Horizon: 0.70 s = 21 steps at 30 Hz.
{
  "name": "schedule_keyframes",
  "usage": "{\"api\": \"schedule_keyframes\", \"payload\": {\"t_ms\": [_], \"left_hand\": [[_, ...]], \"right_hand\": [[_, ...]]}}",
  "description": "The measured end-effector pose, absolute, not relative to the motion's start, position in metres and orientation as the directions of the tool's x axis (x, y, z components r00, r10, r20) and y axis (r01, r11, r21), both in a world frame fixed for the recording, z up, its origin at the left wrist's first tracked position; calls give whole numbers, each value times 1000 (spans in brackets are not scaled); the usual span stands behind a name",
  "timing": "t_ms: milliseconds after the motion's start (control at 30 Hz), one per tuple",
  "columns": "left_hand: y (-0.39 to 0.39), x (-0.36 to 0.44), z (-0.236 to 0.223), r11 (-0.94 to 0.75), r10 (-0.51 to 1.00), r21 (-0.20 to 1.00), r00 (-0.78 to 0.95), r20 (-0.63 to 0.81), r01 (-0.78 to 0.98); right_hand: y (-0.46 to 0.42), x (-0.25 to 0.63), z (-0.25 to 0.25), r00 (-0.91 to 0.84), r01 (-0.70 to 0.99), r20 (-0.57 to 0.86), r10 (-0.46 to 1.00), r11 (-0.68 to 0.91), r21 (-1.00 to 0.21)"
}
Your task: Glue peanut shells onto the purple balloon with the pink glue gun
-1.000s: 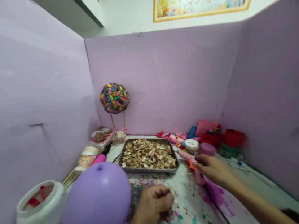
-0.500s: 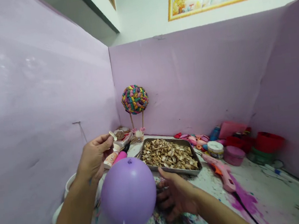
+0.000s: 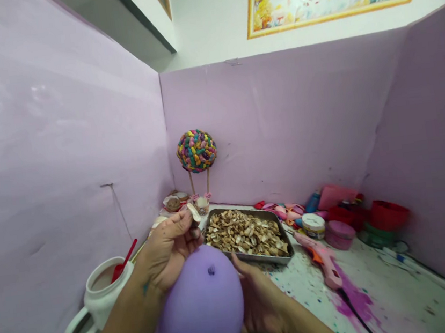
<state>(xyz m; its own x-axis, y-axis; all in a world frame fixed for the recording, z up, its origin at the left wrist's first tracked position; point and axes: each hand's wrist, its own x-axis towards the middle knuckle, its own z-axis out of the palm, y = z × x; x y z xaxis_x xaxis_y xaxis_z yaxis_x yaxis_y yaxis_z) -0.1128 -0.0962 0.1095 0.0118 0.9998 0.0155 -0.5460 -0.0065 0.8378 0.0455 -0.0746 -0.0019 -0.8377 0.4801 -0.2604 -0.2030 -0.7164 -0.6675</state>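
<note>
Pinched between thumb and fingers of my left hand point(image 3: 175, 245) is a small pale curved shell piece point(image 3: 193, 213), raised above the balloon. The round purple balloon point(image 3: 201, 309) has its knot facing up and toward the tray. My right hand point(image 3: 259, 302) cups the balloon's right side, its fingers partly hidden behind it. Just beyond both hands, a metal tray point(image 3: 286, 258) holds a heap of brown and cream shell pieces point(image 3: 247, 233).
A pink glue gun point(image 3: 321, 259) with a black cord lies right of the tray. At left stands a white pot point(image 3: 101, 300) with a red spoon point(image 3: 124, 262). Behind are a multicoloured ball on sticks point(image 3: 197, 151), deflated balloons point(image 3: 288, 209), a white-lidded jar point(image 3: 313, 225) and red bowls point(image 3: 388, 214).
My right hand has come against the balloon, which has shifted slightly right and tilted. My left hand has moved right with the shell piece. The white pot has come more into view.
</note>
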Motion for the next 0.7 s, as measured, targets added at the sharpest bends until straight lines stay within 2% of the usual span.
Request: {"api": "schedule_keyframes", "payload": {"t_ms": [100, 200, 300, 367, 500, 700], "left_hand": [[-114, -100, 113, 37, 988, 746, 138, 74, -665], [-129, -85, 113, 81, 939, 690, 287, 189, -720], [-130, -77, 106, 176, 850, 725, 475, 229, -665], [-126, -77, 97, 242, 795, 790, 582, 171, -563], [-116, -87, 72, 305, 700, 895, 714, 20, -324], [-109, -102, 51, 213, 557, 976, 825, -91, -36]], "right_hand": [[-87, 65, 9, -693, -388, -253, 675, -645, -659], [-92, 90, 20, -437, -549, -245, 865, -472, -690], [-90, 112, 23, -178, -674, -154, 972, -234, -700], [-88, 123, 19, -58, -708, -88, 994, -103, -698], [-87, 133, 7, -22, -627, 11, 1000, -5, -779], [-93, 136, 5, -123, -318, 189, 974, 141, -938]]}}
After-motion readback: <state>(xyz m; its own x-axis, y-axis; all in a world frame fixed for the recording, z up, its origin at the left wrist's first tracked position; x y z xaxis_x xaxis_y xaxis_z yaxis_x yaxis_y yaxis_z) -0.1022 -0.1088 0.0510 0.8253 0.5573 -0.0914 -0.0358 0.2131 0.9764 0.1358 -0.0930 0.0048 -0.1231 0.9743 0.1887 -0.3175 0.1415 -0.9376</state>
